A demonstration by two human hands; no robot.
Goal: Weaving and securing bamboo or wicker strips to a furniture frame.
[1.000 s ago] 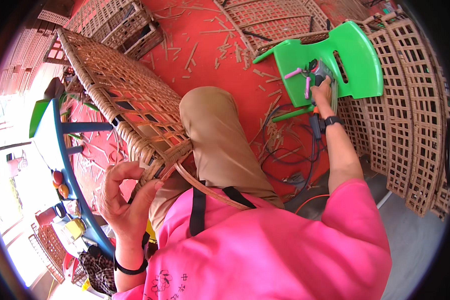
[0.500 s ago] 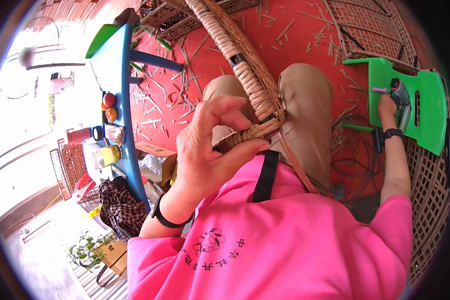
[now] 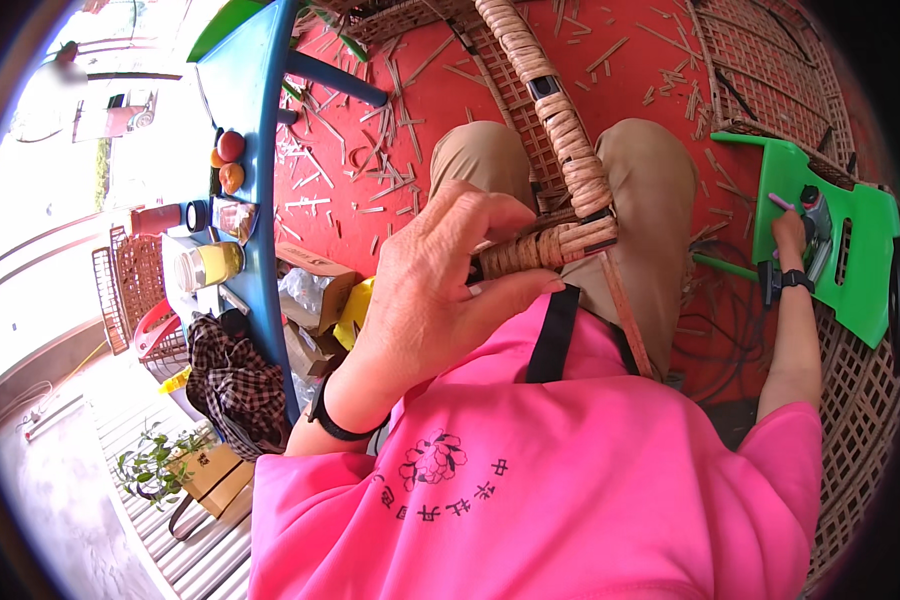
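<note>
The left hand grips the wrapped corner of the wicker frame, which runs from centre toward twelve o'clock. At three o'clock, the right hand seems closed on a tool on the green stool.

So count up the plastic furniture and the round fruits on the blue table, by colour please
Blue table: 1
Green stool: 1
Red round fruit: 1
Orange round fruit: 1
Total: 4
</note>
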